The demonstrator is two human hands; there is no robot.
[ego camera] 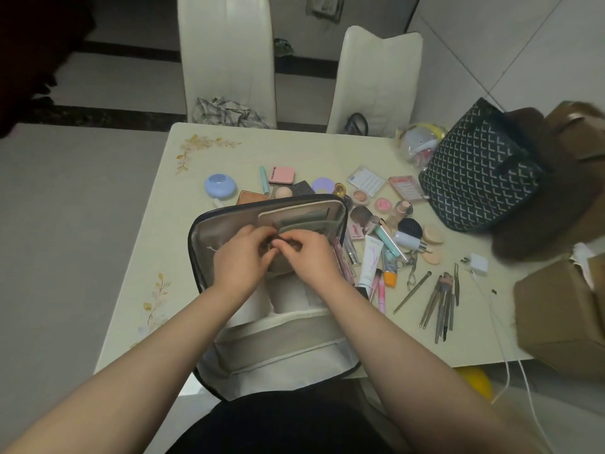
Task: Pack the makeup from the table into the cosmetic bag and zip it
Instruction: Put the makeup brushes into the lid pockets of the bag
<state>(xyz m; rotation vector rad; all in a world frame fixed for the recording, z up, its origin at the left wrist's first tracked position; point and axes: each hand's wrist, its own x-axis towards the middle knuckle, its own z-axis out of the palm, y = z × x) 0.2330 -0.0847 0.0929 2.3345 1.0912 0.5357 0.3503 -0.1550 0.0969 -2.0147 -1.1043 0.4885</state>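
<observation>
A grey cosmetic bag (209, 224) with a dark rim lies unzipped and spread wide at the table's near edge. My left hand (240, 257) and my right hand (309, 257) meet over its middle, fingers curled and pinching a small dark thing at an inner pocket (304, 221); what it is I cannot tell. Makeup lies scattered behind and right of the bag: a blue round case (220, 186), a pink compact (282, 175), a white tube (370, 262), a teal tube (388, 240), several brushes (442, 299).
A dark patterned tote (478, 168) stands at the right back of the cream table (147, 224). Cardboard boxes (556, 309) crowd the right edge. A white charger (478, 264) with its cable lies near them. Two white chairs (226, 60) stand behind the table.
</observation>
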